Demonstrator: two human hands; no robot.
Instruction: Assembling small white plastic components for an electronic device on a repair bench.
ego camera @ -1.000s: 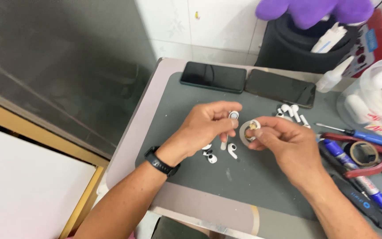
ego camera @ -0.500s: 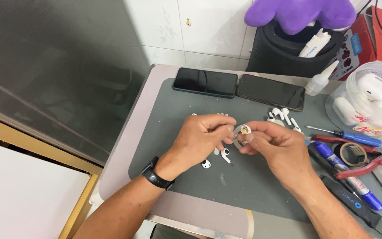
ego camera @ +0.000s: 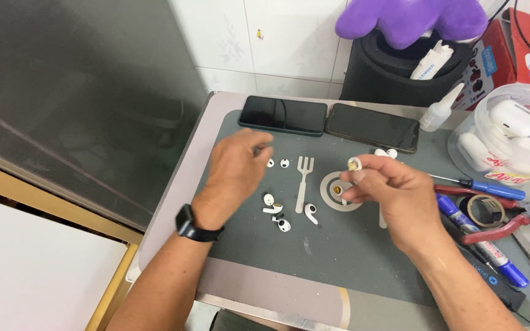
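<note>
**Hands apart, small part held up**

Separated since half a second ago: then pressed together over the mat, now well apart. Left hand (ego camera: 235, 168) drawn back toward the two dark phones (ego camera: 283, 114), fingers curled loosely, nothing visibly gripped (fingertips blurred, so cannot tell for sure). Right hand (ego camera: 387, 190) raised just above the grey ring (ego camera: 337, 191), thumb and forefinger pinched shut on a small white earbud piece (ego camera: 354, 163).

Lying loose on the dark green mat (ego camera: 338, 257): a white fork-shaped tool (ego camera: 303, 178), a whole white earbud (ego camera: 310, 213), a half shell (ego camera: 271, 204), another black-faced piece (ego camera: 283, 224), two tiny round caps (ego camera: 278, 163) beside the left hand.

Judged mid-way: several pieces opened and spread out, none seen rejoined, one in the fingers. Off to the right, untouched: blue screwdriver (ego camera: 483, 186), red pliers (ego camera: 498, 225), tape roll (ego camera: 484, 209), glue bottle (ego camera: 440, 110).
</note>
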